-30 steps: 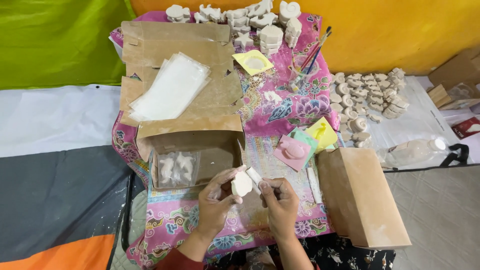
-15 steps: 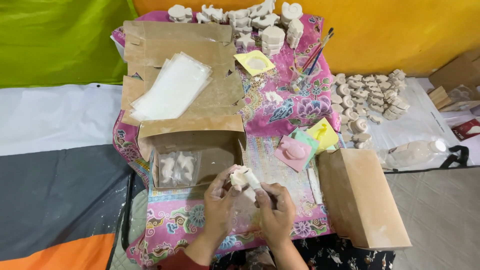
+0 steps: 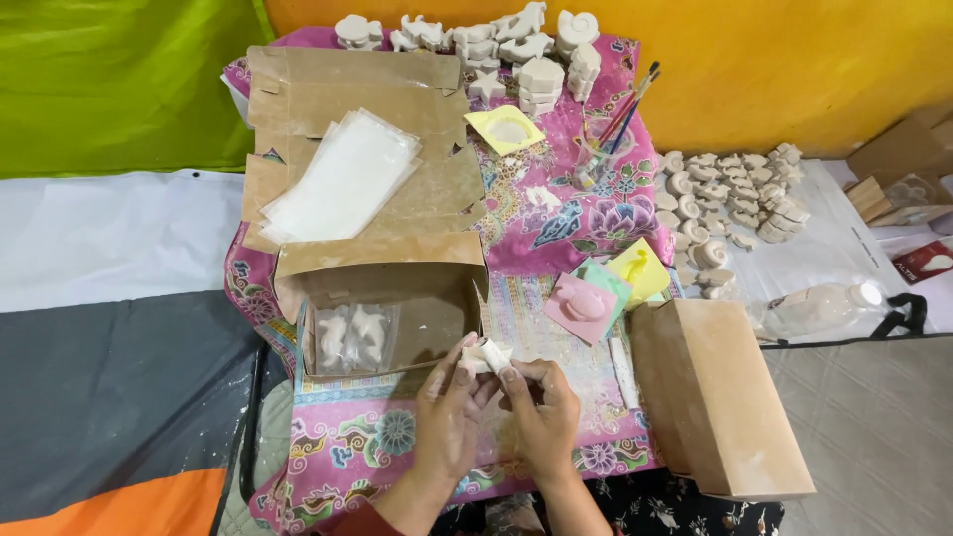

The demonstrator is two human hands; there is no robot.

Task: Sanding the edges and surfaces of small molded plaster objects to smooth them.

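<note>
Item: small white plaster figure [image 3: 484,355], held in both hands just in front of the open cardboard box [image 3: 392,298], above the patterned pink cloth [image 3: 556,213]. It seems partly wrapped in something pale and thin; whether film or paper cannot be told.

Grip: left hand [image 3: 449,407] closed around the figure from the left, fingers curled up to it; right hand [image 3: 541,402] closed on its right side, thumb and fingertips pinching the wrap. Both hands are dusted white.

Progress, judged from the layout: wrapping of this piece looks under way, not finished, and it is not yet in the box. Two bagged white figures [image 3: 352,337] already lie inside the box at its left, so a small part appears done.

Remaining stock: a stack of clear bags [image 3: 342,179] on flattened cardboard [image 3: 347,99] behind the box; a row of unwrapped plaster figures [image 3: 496,45] along the far edge of the cloth; a larger spread of plaster pieces [image 3: 730,203] on a white sheet to the right. Most of the pieces stand unbagged.

Nearby: coloured moulds, pink [image 3: 579,306], green and yellow [image 3: 640,270]; a yellow mould [image 3: 504,129]; a jar of brushes [image 3: 606,139]; a closed brown box [image 3: 720,397] at right; a plastic bottle [image 3: 819,310] lying on its side.
</note>
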